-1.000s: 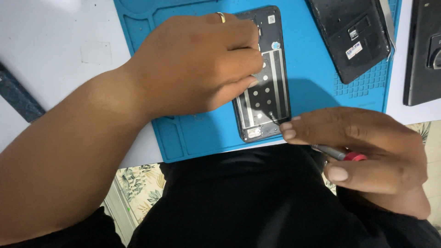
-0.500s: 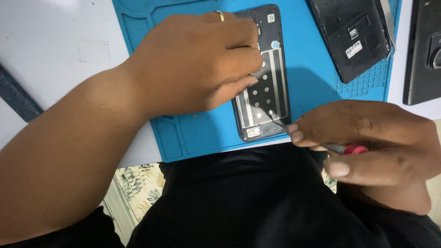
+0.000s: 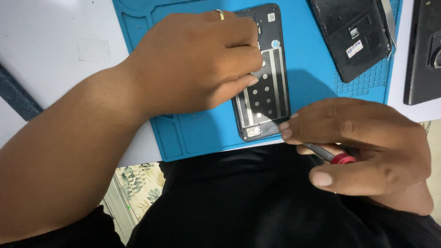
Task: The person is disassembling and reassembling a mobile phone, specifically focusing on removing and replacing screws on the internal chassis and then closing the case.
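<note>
An opened phone (image 3: 268,96) with its back off lies on a blue repair mat (image 3: 317,87); grey strips and a row of dots show inside its black frame. My left hand (image 3: 197,64), a gold ring on one finger, presses down on the phone's upper and left part and covers much of it. My right hand (image 3: 363,147) grips a thin screwdriver (image 3: 328,155) with a red collar. The tool's tip is hidden by my fingertips at the phone's lower right corner.
A second black phone back (image 3: 356,36) with small labels lies on the mat at the upper right. Another dark device (image 3: 425,50) rests on the white table (image 3: 55,50) at the far right. A dark strip (image 3: 16,94) crosses the table's left edge. My black clothing fills the bottom.
My right hand with the screwdriver has shifted slightly along the phone's lower right corner. My left hand has stayed pressed on the phone.
</note>
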